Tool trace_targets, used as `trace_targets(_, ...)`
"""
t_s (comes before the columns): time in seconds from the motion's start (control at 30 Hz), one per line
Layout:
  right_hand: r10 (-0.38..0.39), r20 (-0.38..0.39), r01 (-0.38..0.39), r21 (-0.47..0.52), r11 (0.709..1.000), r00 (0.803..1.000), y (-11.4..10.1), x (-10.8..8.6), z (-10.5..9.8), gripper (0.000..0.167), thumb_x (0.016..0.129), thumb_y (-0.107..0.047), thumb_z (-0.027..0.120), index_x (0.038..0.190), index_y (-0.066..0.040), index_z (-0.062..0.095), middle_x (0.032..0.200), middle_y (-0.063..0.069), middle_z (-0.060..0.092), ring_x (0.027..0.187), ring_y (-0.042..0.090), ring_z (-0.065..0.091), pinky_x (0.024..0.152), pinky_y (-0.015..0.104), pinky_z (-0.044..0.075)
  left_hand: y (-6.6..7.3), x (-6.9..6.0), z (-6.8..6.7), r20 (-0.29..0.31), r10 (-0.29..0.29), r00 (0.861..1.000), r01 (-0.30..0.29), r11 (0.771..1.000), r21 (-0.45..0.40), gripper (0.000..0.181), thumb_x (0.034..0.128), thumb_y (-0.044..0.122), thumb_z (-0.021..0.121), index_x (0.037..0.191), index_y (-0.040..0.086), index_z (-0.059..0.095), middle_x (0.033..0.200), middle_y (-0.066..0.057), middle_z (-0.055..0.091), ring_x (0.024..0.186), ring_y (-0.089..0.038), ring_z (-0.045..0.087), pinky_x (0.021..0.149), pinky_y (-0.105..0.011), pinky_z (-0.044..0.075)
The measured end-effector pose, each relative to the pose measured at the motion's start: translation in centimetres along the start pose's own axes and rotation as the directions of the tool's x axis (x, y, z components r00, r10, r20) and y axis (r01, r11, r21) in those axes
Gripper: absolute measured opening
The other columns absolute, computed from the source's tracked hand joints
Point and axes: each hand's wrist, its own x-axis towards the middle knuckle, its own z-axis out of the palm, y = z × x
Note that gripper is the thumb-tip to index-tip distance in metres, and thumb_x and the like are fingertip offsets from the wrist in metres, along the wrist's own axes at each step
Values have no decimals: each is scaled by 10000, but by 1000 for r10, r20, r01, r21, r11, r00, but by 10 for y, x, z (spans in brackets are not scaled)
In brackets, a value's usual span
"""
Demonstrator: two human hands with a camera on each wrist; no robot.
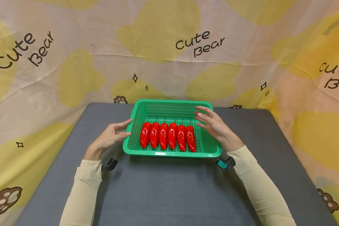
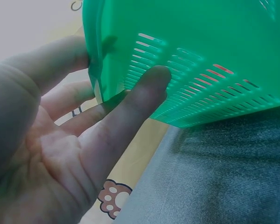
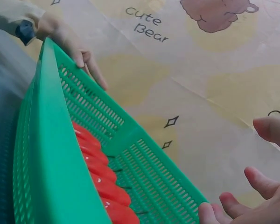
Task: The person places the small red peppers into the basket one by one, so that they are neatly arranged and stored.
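Observation:
Several glossy red peppers [image 1: 163, 136] lie side by side in a row inside a green perforated plastic basket [image 1: 169, 153], their thin stems pointing to the far side. At the basket's left end is my left hand [image 1: 109, 135], its extended fingers and thumb touching the rim and outer wall. The left wrist view shows a fingertip [image 2: 157, 78] against the slotted outside wall. Over the basket's right part hovers my right hand [image 1: 216, 125], fingers spread and holding nothing. In the right wrist view its fingers [image 3: 263, 184] appear beside the rim; contact there cannot be told.
The basket stands on a grey-covered table [image 1: 169, 191]. Behind and at both sides hangs a cream and yellow cloth [image 1: 164, 72] printed with "Cute Bear" and paw prints. Each wrist wears a dark strapped device [image 1: 109, 165].

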Motion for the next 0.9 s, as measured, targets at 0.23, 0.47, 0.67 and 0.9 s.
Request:
trace_targets(0.23,-31,8,32,-32,999,999,2,0,-5,565,1082,-175,462,1580,-34,235,1647,240,183,1540,421,214,1261,554,208,0,1,0,8,-3,1000,3,1000,-5,670,1013,168,629,1597,92,309,1632,-254,295,1041,-54,725,861,-328,612)
trace_targets(0.47,-71,-5,70,-38,997,997,1,-2,-10,513,1080,-191,478,1547,-63,306,1546,153,354,1499,414,262,1211,480,304,0,0,1,-5,-15,1000,15,1000,11,674,1008,194,641,1596,113,322,1632,-223,317,1064,-58,719,871,-347,612)
trace_targets(0.67,-85,-6,85,-56,995,996,-1,-4,-13,524,1080,-185,478,1554,-51,297,1360,-57,489,1389,271,427,1113,344,392,0,1,2,-5,-24,1000,24,1000,1,680,1002,208,652,1595,130,329,1630,-200,335,1084,-85,720,871,-369,614)
trace_targets(0.9,-115,4,115,-65,991,993,1,-5,-14,470,1075,-180,489,1515,-77,360,1355,-42,504,1246,119,538,1061,289,442,0,0,2,-13,-34,999,34,999,0,680,999,210,658,1594,139,336,1629,-185,343,1099,-81,713,867,-363,615)
